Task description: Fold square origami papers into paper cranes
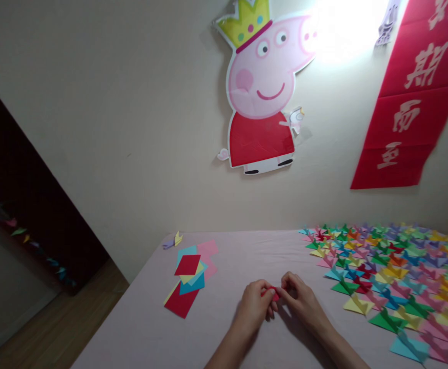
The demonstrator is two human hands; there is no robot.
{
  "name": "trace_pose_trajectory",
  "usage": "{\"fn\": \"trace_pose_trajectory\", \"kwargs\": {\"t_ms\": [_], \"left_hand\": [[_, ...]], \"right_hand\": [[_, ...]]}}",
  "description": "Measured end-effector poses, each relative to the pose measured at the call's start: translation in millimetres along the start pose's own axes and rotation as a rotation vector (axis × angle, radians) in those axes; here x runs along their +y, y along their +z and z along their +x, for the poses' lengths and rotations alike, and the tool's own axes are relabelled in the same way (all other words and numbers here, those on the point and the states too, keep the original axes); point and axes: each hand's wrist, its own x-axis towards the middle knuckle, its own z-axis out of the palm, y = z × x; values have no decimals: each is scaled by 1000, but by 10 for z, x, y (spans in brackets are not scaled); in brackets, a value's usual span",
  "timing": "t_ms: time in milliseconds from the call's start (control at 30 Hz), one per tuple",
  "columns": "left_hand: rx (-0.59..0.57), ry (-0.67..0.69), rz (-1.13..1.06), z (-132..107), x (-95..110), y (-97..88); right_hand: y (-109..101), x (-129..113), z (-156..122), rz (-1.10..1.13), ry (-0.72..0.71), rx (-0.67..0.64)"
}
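Note:
A small folded piece of red paper point(275, 294) is held above the front middle of the table. My left hand point(257, 302) is closed around it, thumb on top, with most of the paper hidden by the fingers. From the other side, my right hand point(300, 297) pinches at the paper's right edge with thumb and forefinger, its other fingers curled. To the left lies a loose pile of coloured paper squares, with a red square point(187, 265) on top, a blue square point(194, 283) below it and another red square point(183, 301) nearest me.
Rows of folded paper cranes point(385, 287) in many colours cover the table's right side. A yellow folded piece point(178, 238) and a purple one point(168, 244) sit at the far left corner. A pale cloth covers the table point(139, 328), which meets the wall behind.

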Motion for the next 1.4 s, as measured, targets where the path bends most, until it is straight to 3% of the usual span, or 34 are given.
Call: {"fn": "trace_pose_trajectory", "kwargs": {"t_ms": [167, 300, 433, 667, 800, 933, 1167, 1400], "left_hand": [[209, 132, 357, -230, 180, 16], [119, 293, 1063, -359, 56, 147], [141, 371, 1336, -357, -170, 256], [130, 455, 1439, -286, -358, 318], [142, 501, 1452, -297, -369, 324], [145, 454, 1456, -335, -356, 305], [194, 418, 1540, -407, -425, 178], [312, 388, 1519, -407, -557, 215]], "right_hand": [[40, 26, -7, -78, -25, -13], [80, 52, -21, -197, -37, -5], [98, 73, -34, -276, -31, 13], [32, 113, -50, -423, -45, 74], [104, 141, -86, -629, -103, 116], [167, 163, -109, -793, -58, 96], [122, 114, -99, -817, -20, 32], [113, 96, -106, -831, -18, 16]]}}
